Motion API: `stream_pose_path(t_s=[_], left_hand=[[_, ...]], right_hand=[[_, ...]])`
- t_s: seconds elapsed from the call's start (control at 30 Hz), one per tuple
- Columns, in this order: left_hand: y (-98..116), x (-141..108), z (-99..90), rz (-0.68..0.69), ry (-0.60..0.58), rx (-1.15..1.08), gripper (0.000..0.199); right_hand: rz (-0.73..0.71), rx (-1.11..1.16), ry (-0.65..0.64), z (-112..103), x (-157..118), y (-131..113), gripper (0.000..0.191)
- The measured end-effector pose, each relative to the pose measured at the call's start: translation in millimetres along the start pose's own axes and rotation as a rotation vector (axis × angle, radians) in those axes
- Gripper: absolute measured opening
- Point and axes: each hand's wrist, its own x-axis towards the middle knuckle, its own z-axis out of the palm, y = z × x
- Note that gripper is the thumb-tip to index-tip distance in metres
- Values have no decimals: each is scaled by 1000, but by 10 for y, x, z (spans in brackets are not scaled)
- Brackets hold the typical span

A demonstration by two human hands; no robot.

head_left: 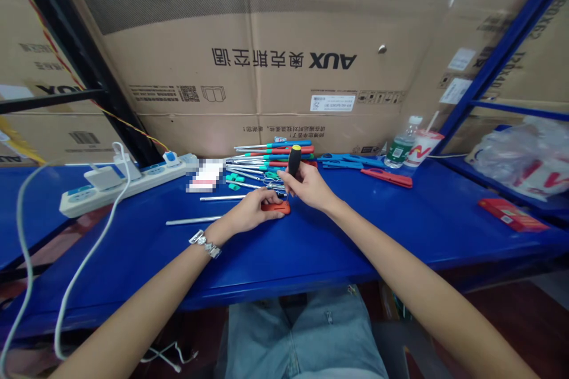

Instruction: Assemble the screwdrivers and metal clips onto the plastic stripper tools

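Observation:
My right hand (306, 183) is closed around a screwdriver (294, 161) with a black handle and a yellow end, held upright. Its tip points down at an orange-red plastic piece (276, 208) on the table; I cannot tell whether it touches. With closed fingers, my left hand (254, 208) pins that piece against the tabletop. Metal rods (193, 221) lie beside and partly behind the left hand. Beyond both hands is a pile of rods with red, blue and green handles (267, 157). Small green pieces (235, 178) lie near it.
Blue plastic parts (340, 161) and a red one (387, 177) lie to the right on the blue table (391, 225). A bottle (402, 143) and a cup (424, 147) stand behind. A white power strip (128, 183) with cables is left. A red box (511, 215) lies far right.

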Motion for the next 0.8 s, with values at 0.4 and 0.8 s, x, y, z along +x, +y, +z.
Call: stream_pose_path(t_s=[0.4,0.8], left_hand=[[-3,1,7,1,7,-10,20],[-8,5,14,13,25,-1,19]], right_hand=[[42,69,-24,47,30,-35,36],[158,246,-193,-93,-19,-56,45]])
